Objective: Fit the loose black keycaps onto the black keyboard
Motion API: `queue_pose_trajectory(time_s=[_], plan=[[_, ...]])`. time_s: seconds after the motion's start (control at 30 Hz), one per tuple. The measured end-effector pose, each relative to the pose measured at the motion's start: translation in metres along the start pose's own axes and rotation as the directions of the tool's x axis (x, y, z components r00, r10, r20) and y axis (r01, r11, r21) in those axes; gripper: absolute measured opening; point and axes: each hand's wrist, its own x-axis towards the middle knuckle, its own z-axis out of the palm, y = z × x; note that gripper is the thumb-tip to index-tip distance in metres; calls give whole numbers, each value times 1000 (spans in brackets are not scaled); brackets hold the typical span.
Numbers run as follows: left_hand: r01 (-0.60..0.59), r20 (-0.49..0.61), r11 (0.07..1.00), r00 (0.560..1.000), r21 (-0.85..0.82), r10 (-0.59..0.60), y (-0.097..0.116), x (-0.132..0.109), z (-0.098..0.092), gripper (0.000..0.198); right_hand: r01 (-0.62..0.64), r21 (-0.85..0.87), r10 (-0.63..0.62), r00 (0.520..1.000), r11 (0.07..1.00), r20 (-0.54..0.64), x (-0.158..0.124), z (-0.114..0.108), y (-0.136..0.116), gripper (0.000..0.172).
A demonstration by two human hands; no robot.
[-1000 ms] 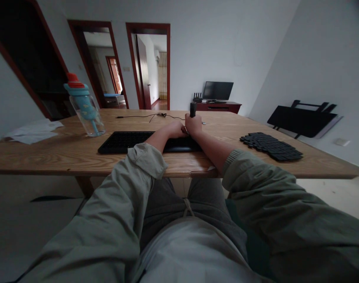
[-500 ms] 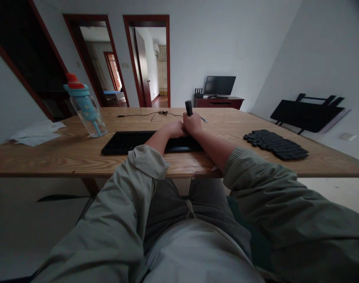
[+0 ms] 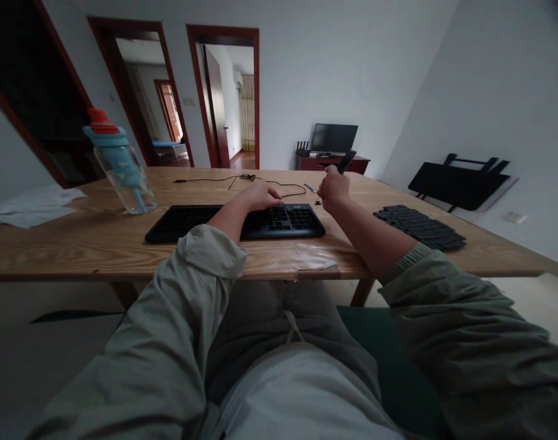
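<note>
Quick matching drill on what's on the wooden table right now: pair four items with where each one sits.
Things:
1. black keyboard
2. clear water bottle with blue and red lid
3. pile of loose black keycaps
4. dark stubby tool

Places:
A. table's left side, upright
B. in the right hand
C. under the left hand
D. table's right side

Pairs: 1-C, 2-A, 3-D, 4-B

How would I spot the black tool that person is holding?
Start at the long wooden table and find the black keyboard at its middle. Just right of it the right hand is raised, gripping a short black tool. Unlike the flat keycap pile farther right, it sticks up, tilted.
</note>
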Motion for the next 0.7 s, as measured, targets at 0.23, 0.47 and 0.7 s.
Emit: queue_pose_trajectory(time_s=[0.23, 0.47, 0.7], plan=[[-18, 27, 1000, 999, 22, 17, 6, -2, 5, 24, 6, 166, 32, 974, 986, -224, -6, -102, -8, 29], [-34, 30, 999, 999, 16, 34, -1, 2, 8, 24, -22, 76, 30, 993, 997, -114, -31, -150, -10, 35], [-65, 23, 998, 998, -2, 65, -2, 2, 10, 22, 165, -571, -118, 986, 804, 119, -50, -205, -56, 10]])
